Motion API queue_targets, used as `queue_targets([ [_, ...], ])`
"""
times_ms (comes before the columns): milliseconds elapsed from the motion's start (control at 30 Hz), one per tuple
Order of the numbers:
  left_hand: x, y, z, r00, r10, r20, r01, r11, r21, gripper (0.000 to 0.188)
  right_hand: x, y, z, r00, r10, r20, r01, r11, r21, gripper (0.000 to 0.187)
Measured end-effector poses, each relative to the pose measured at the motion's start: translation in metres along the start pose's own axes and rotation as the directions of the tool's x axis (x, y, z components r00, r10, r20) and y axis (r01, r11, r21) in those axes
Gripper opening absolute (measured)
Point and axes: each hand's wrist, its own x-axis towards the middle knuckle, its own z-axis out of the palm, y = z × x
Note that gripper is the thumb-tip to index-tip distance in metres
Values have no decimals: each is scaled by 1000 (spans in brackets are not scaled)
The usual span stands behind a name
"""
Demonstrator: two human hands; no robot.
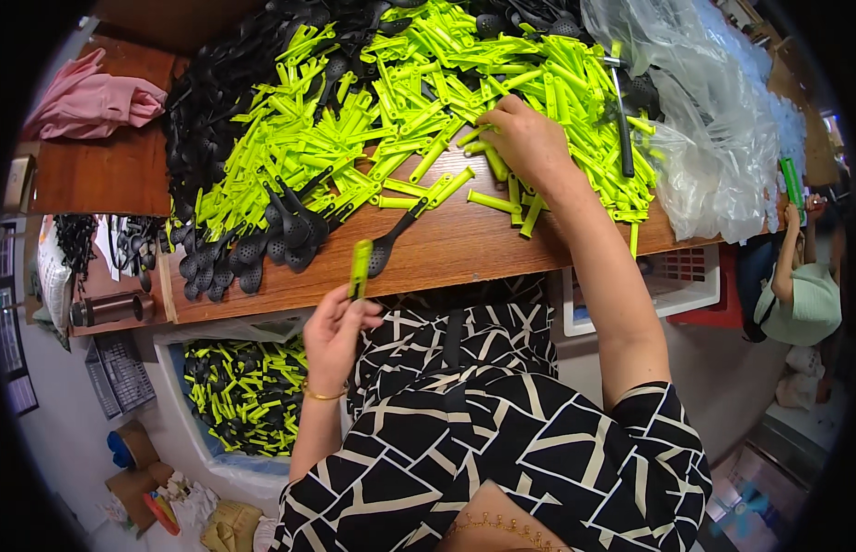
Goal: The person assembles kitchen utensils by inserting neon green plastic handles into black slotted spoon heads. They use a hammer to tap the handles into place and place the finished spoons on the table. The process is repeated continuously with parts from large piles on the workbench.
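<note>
Close to the table's front edge, my left hand (334, 333) is closed round a piece with a lime-green plastic handle (360, 262) that points up. Something black shows at the handle's lower end; the rest is hidden by my fingers or lost against dark cloth. My right hand (529, 138) reaches into the heap of loose lime-green handles (400, 101), its fingers curled down. What lies between those fingertips is hidden. A black perforated spoon (382, 250) with a green handle lies on the table just beyond my left hand.
Black perforated spoon heads (235, 259) crowd the table's left side. A hammer (623, 120) rests on the heap at right, beside clear plastic sheeting (713, 138). Below stand a lined bin (184, 368) of green-handled pieces and a white crate (575, 317). Another person (801, 285) is at far right.
</note>
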Motion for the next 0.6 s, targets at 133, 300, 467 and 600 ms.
queue_targets([
  [133,25,17,47,986,-71,151,78,996,-40,33,15,-1,2,996,-84,24,86,989,-117,14],
  [300,37,20,58,985,-45,164,67,989,-131,34,-10,7,-8,964,29,-265,90,901,425,13],
  [467,48,32,79,978,-19,209,55,984,-167,33,-45,-31,-25,901,271,339,-380,115,918,19],
  [600,57,43,93,971,4,238,42,981,-191,29,-56,-43,-8,933,227,278,-318,166,933,19],
])
